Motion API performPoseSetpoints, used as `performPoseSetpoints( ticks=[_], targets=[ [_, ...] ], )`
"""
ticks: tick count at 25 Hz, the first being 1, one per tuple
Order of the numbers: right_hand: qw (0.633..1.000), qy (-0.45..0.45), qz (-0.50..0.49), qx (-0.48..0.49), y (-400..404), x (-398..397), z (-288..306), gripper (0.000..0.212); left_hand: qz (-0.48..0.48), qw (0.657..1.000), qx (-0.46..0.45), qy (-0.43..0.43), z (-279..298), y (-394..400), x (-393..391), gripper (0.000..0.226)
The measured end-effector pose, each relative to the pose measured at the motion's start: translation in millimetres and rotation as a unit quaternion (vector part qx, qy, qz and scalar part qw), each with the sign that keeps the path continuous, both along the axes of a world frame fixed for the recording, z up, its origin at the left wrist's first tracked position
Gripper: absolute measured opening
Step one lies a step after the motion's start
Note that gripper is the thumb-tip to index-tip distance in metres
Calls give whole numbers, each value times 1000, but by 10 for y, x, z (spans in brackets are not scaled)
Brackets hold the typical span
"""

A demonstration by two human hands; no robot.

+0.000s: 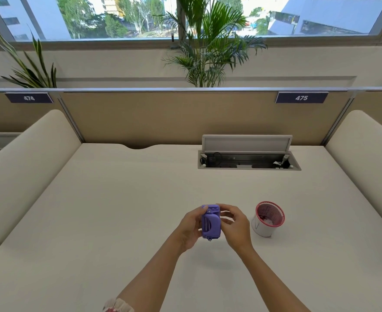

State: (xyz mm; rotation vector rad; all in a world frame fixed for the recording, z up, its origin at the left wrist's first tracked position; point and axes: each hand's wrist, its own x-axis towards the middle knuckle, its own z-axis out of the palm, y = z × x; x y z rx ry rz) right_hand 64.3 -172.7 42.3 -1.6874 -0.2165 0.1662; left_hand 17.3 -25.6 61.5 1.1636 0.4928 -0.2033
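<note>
You held the purple plastic device [210,221] upright between both hands above the tabletop [118,210], your left hand [191,228] curled round its left side, your right hand [235,226] pinching its right edge, while the red-rimmed white cup [267,219] stood just right of your right hand.

We cannot tell what the purple plastic gadget [211,222] is; the left hand [191,228] and right hand [235,225] cover its sides. Inside the pink-rimmed cup [261,227] the dark bits [264,217] are too small to name. The bottom edge cuts off the patterned sleeve [118,306].
</note>
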Motion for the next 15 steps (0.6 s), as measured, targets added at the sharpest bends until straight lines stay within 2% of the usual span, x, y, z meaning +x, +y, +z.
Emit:
performPoseSetpoints(
  ticks=[11,15],
  targets=[
    [1000,-5,5,2,-5,16,5,32,-6,1000,27,-5,-6,-35,28,25],
    [1000,0,5,-3,0,7,27,34,16,1000,10,1,-30,-48,14,25]
  ],
)
